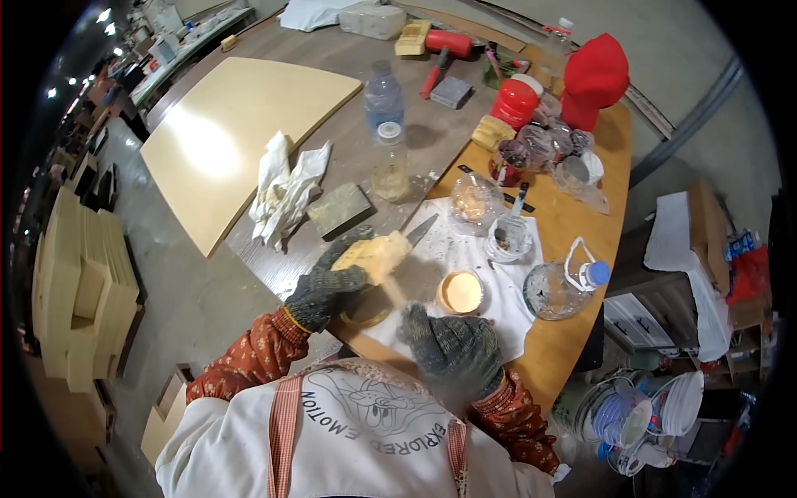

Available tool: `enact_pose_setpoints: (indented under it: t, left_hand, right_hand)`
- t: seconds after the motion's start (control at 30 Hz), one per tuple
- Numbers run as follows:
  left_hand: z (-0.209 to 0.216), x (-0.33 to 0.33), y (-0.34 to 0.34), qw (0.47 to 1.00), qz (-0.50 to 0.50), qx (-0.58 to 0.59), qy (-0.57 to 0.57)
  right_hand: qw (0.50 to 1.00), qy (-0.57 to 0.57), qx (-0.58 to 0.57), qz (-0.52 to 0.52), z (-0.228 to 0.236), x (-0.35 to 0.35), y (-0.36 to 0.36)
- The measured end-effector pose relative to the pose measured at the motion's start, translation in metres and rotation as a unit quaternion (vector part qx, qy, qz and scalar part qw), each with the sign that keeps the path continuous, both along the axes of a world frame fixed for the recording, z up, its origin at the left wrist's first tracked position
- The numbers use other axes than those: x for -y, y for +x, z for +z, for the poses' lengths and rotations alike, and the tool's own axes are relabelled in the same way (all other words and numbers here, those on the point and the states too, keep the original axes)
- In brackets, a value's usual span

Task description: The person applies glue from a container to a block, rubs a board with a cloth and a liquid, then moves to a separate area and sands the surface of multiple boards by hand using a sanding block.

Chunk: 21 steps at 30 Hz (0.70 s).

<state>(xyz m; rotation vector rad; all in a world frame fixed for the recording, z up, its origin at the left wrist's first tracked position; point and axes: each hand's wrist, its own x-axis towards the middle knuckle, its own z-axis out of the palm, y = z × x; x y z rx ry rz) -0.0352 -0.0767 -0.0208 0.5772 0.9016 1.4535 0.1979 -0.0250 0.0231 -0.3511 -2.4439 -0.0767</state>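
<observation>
My left hand (320,290), in a dark grey knitted glove, is closed around a flat piece coated in cream paste (372,256). My right hand (452,347), gloved the same way, is closed on a tan stick-like tool (394,290); motion blurs it, and its far end points at the coated piece. Just beyond that piece, a grey pointed blade (422,229) shows over a white cloth (506,324). A round tub of cream paste (461,292) stands on the cloth, near my right hand. Below my left hand lies a round rim (365,318), partly hidden.
A large cream panel (249,133) covers the table's far left. Nearby are a crumpled white rag (286,187), a sanding block (340,209) and plastic bottles (383,100). A cut-down bottle with a brush (508,236) and a handled jug (560,289) stand right. Farther back is a red mallet (447,46).
</observation>
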Motion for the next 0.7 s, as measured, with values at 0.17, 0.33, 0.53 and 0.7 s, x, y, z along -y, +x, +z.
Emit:
enact_pose_setpoints:
  t: [0.17, 0.33, 0.53, 0.7]
  left_hand:
    - [-0.014, -0.004, 0.000, 0.995, -0.071, 0.034, 0.060]
    - [-0.031, -0.008, 0.004, 0.981, 0.008, -0.175, 0.082]
    - [-0.005, 0.006, -0.028, 0.997, 0.000, 0.010, 0.079]
    - [-0.001, 0.010, -0.029, 0.996, 0.024, 0.047, 0.073]
  right_hand:
    - [0.824, -0.533, -0.191, 0.042, 0.000, -0.013, 0.004]
    - [0.547, -0.779, -0.301, -0.050, -0.014, -0.027, 0.002]
    - [0.941, 0.127, -0.079, -0.303, -0.014, -0.068, 0.046]
    - [0.876, 0.038, 0.166, -0.451, -0.013, -0.083, 0.022]
